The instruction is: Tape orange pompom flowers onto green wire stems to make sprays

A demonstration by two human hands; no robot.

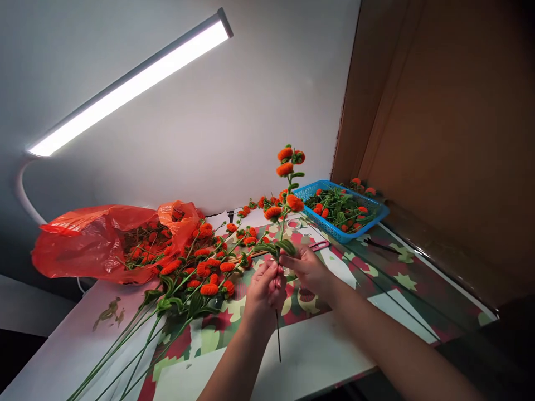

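Observation:
Upright above the table stands a fuzzy craft flower stem (285, 203) with orange blooms along its top and green leaves lower down. My left hand (266, 287) is closed around its lower stalk, and a thin dark end sticks out below the fist. Just above it on the right, my right hand (307, 269) pinches the stem at the base of the leaves (284, 247). My fingers hide the exact spot they grip. To the left lies a bunch of similar orange flowers (209, 270), their long green stalks pointing toward me.
A red plastic bag (96, 239) with more orange flowers lies at the left. A blue basket (343, 236) of flower pieces stands at the back right. Pink-handled scissors (320, 245) and a tape roll (293, 224) lie behind my hands. A lit lamp (134, 83) hangs above.

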